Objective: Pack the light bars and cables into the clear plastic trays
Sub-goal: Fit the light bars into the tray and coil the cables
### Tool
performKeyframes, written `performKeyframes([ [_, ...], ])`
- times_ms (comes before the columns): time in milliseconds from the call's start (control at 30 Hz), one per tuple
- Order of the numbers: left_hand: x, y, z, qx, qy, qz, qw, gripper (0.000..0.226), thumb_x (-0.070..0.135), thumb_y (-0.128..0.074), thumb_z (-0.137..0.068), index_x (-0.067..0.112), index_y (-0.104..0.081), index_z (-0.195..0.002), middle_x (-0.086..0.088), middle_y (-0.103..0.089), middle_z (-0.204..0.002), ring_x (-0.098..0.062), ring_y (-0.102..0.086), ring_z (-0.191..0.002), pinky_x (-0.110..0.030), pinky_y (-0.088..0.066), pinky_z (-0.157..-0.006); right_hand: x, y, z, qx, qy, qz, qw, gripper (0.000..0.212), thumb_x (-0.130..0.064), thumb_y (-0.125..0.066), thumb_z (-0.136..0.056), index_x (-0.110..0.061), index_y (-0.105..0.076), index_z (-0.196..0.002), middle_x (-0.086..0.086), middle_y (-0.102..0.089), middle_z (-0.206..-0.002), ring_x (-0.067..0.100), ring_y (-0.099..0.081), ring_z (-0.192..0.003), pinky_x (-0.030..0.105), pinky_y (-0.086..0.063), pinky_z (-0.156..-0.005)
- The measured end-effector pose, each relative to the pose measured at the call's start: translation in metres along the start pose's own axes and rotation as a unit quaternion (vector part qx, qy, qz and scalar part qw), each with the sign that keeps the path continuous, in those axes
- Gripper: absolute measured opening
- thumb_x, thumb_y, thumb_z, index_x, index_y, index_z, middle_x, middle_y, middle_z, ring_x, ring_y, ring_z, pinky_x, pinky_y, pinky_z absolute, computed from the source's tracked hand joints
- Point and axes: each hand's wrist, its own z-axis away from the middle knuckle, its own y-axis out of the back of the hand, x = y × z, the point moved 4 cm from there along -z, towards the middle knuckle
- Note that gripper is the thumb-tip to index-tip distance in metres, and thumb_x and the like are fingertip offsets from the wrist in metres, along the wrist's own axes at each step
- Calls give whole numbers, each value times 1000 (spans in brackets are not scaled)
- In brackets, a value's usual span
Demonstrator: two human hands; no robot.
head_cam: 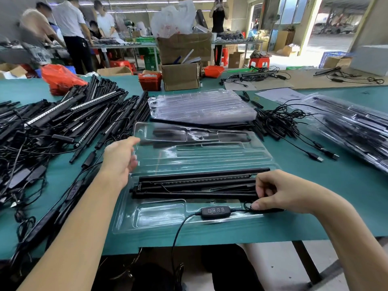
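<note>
Several rigid, light-looking light bars (197, 183) lie in the open clear plastic tray (189, 156) on the bench (315, 185); right hand (279, 192) pinches the limp controller cable (239, 210) near the bar ends, left hand (120, 158) relaxed, touching the flimsy tray's edge.

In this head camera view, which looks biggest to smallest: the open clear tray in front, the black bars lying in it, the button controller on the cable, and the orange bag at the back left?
1. Open clear tray
2. Black bars in its near half
3. Orange bag, though it sits farther away, so its place against the bars is unsure
4. Button controller, clearly smallest
</note>
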Motion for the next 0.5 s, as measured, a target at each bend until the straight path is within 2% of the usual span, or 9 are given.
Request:
performKeyframes([
  [133,2,-4,4,-30,-37,44,998,12,12,-64,-92,21,-56,-96,-5,-69,-103,-16,-56,-78,-28,-41,-60,0,-1,1,1,2,-10,1000,34,-41,-88,-70,-24,-58,-70,-8,-47,-56,10,-41,-53,30,-36,-54],
  [200,5,-4,6,-48,-55,60,996,8,19,-59,-93,19,-56,-101,-2,-73,-98,-18,-56,-84,-31,-39,-64,0,0,1,1,-2,-11,1000,35,-40,-89,-69,-23,-59,-70,-9,-47,-54,9,-40,-52,29,-36,-54],
  [267,5,-4,7,-69,-64,86,992,10,32,-54,-95,22,-52,-95,2,-74,-89,-16,-56,-83,-35,-36,-70,1,0,0,3,-11,-16,1000,35,-40,-90,-68,-23,-59,-70,-11,-47,-52,8,-40,-51,26,-35,-52],
  [400,7,-2,7,-62,-91,124,986,24,44,-50,-97,25,-50,-83,4,-72,-78,-12,-59,-80,-36,-34,-78,-2,3,-7,15,-19,-19,1000,36,-37,-91,-68,-21,-60,-71,-12,-46,-50,7,-38,-49,26,-34,-53],
  [500,9,0,5,-86,-91,178,976,44,54,-38,-98,23,-50,-70,1,-71,-78,-15,-59,-78,-39,-32,-80,-5,5,-13,23,-26,-31,999,37,-35,-92,-66,-18,-60,-72,-10,-46,-52,8,-39,-48,26,-34,-52],
])
